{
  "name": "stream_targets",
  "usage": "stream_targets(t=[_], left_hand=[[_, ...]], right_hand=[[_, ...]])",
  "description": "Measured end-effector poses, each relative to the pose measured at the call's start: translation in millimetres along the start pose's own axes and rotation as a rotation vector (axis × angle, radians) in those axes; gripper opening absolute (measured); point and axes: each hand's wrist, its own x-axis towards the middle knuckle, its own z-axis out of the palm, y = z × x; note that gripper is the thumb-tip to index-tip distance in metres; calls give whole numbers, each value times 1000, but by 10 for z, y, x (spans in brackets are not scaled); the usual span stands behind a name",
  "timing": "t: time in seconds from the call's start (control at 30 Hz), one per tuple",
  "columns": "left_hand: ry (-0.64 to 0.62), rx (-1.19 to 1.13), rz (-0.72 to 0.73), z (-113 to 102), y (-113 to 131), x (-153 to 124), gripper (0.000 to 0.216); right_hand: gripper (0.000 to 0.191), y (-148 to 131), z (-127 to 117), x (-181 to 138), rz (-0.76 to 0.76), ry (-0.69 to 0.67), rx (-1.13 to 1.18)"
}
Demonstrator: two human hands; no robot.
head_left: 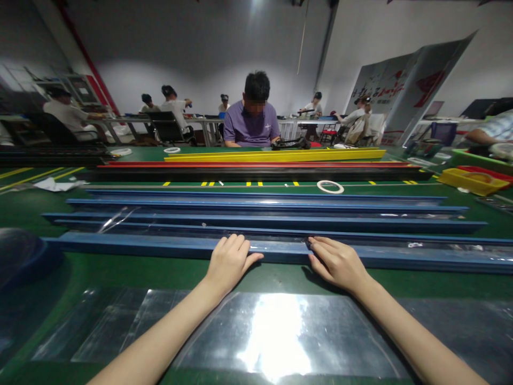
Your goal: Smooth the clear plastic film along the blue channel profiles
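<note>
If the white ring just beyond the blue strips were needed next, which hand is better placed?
Probably the right hand: the white ring lies almost straight ahead of it, while the left hand is farther off. Both are at the nearest blue strip.

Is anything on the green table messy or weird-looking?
Yes, a little. A crumpled white sheet lies at the picture's left, looking like scrap near such straight pieces. The blue channel strips look uneven too: their ends don't line up. I see no spill.
</note>
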Motion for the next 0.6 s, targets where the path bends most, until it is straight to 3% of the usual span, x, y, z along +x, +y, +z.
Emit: stream_targets(t=[0.6], left_hand=[[-8,54,15,3,0,6,36]], right_hand=[[24,-4,-15,18,-21,21,17]])
